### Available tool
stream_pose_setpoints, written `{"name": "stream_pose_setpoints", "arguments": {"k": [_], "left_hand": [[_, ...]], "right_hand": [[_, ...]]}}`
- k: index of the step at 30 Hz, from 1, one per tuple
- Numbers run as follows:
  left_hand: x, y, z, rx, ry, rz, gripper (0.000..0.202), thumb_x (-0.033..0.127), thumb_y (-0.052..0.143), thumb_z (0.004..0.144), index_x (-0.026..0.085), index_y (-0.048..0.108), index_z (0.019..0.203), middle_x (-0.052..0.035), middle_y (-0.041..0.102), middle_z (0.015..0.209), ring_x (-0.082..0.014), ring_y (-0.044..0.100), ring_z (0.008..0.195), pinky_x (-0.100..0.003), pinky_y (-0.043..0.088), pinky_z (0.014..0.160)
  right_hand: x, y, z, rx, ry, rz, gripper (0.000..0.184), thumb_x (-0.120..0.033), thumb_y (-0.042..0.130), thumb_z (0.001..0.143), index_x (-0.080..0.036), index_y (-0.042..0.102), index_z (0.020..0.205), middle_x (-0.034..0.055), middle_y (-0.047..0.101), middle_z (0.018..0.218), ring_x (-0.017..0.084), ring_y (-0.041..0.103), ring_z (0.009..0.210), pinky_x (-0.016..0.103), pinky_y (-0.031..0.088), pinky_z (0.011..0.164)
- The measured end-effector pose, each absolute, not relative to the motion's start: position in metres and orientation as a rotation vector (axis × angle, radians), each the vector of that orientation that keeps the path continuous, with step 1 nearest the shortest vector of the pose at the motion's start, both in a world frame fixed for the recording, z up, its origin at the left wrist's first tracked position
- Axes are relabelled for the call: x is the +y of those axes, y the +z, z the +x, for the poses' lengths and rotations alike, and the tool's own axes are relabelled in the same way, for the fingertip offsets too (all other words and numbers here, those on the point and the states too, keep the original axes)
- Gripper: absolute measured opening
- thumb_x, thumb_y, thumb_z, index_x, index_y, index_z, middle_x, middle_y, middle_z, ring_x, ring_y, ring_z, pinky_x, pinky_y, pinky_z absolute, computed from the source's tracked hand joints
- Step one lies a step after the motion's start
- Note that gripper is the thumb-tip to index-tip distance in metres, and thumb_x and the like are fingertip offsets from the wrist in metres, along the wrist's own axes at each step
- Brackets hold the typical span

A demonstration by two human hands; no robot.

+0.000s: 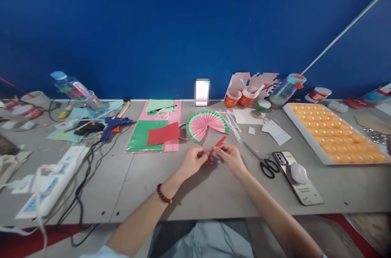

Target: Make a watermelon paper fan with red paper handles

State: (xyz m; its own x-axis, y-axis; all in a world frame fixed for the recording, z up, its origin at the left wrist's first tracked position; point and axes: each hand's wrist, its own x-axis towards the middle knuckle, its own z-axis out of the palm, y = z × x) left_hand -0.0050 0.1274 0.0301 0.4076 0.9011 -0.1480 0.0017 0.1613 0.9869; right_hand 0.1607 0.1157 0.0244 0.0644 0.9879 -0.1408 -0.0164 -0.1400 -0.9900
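A narrow red paper strip (220, 141) is pinched between the fingers of both my hands above the table. My left hand (196, 161) grips its lower end, with a beaded bracelet on that wrist. Slightly higher along the strip, my right hand (229, 158) holds it with thumb and forefinger. Just beyond my hands lies a pleated paper fan (205, 124), pink with a green rim like a watermelon slice. Left of it, a red paper sheet (163, 133) rests on a green paper pack (143, 136). Black-handled scissors (266, 167) lie to the right of my right hand.
A blue glue gun (114, 124) and a white power strip (56, 180) with cables are at left. White paper strips (233, 125) and red paper cups (233, 98) stand behind the fan's right side. A phone (301, 186) and a tray of orange balls (339, 134) lie at right.
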Motion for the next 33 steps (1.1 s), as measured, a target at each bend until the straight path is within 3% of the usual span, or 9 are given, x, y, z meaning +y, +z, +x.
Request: {"name": "stream_pose_setpoints", "arguments": {"k": [4, 7, 12, 16, 25, 33], "left_hand": [[0.127, 0.031, -0.005, 0.929, 0.803, 1.28, 0.02, 0.032, 0.061, 0.077, 0.013, 0.068, 0.075, -0.0054, 0.07, 0.071, -0.0166, 0.066, 0.066, -0.026, 0.052, 0.065], [0.126, 0.031, -0.004, 0.923, 0.785, 1.288, 0.02, 0.031, 0.059, 0.078, 0.013, 0.068, 0.075, -0.0053, 0.069, 0.071, -0.0167, 0.066, 0.066, -0.026, 0.052, 0.065], [0.124, 0.031, -0.003, 0.958, 0.804, 1.325, 0.025, 0.034, 0.057, 0.081, 0.012, 0.068, 0.077, -0.0057, 0.069, 0.071, -0.0161, 0.064, 0.065, -0.025, 0.05, 0.063], [0.123, 0.031, -0.004, 0.988, 0.777, 1.36, 0.031, 0.04, 0.059, 0.082, 0.012, 0.07, 0.087, -0.0066, 0.07, 0.074, -0.017, 0.064, 0.068, -0.026, 0.05, 0.066], [0.123, 0.023, -0.001, 0.958, 0.78, 1.288, 0.04, 0.051, 0.057, 0.08, 0.012, 0.066, 0.077, -0.0063, 0.068, 0.07, -0.0166, 0.065, 0.063, -0.027, 0.051, 0.063], [0.122, 0.029, 0.0, 0.947, 0.815, 1.27, 0.032, 0.044, 0.058, 0.081, 0.013, 0.065, 0.075, -0.0056, 0.068, 0.069, -0.0156, 0.065, 0.061, -0.027, 0.053, 0.063]], "right_hand": [[0.116, 0.023, 0.162, -1.126, 1.417, -1.297, 0.033, -0.048, 0.073, 0.065, -0.015, 0.07, 0.069, 0.0022, 0.062, 0.063, 0.01, 0.047, 0.052, 0.024, 0.035, 0.049], [0.116, 0.016, 0.162, -1.144, 1.349, -1.346, 0.034, -0.049, 0.073, 0.065, -0.015, 0.069, 0.062, 0.0022, 0.06, 0.059, 0.011, 0.047, 0.053, 0.024, 0.035, 0.049], [0.117, 0.01, 0.164, -1.139, 1.201, -1.382, 0.038, -0.051, 0.071, 0.065, -0.014, 0.07, 0.065, 0.0056, 0.065, 0.07, 0.014, 0.053, 0.06, 0.025, 0.04, 0.055], [0.117, 0.015, 0.165, -1.082, 1.205, -1.392, 0.036, -0.049, 0.072, 0.064, -0.014, 0.066, 0.059, 0.0024, 0.061, 0.061, 0.012, 0.049, 0.054, 0.024, 0.036, 0.051], [0.116, 0.02, 0.162, -0.972, 1.257, -1.431, 0.04, -0.052, 0.074, 0.058, -0.016, 0.057, 0.051, -0.0037, 0.048, 0.045, 0.008, 0.035, 0.043, 0.024, 0.026, 0.045], [0.116, 0.019, 0.162, -0.994, 1.33, -1.384, 0.04, -0.052, 0.073, 0.063, -0.016, 0.059, 0.054, -0.0031, 0.05, 0.047, 0.008, 0.036, 0.044, 0.024, 0.026, 0.046]]}}
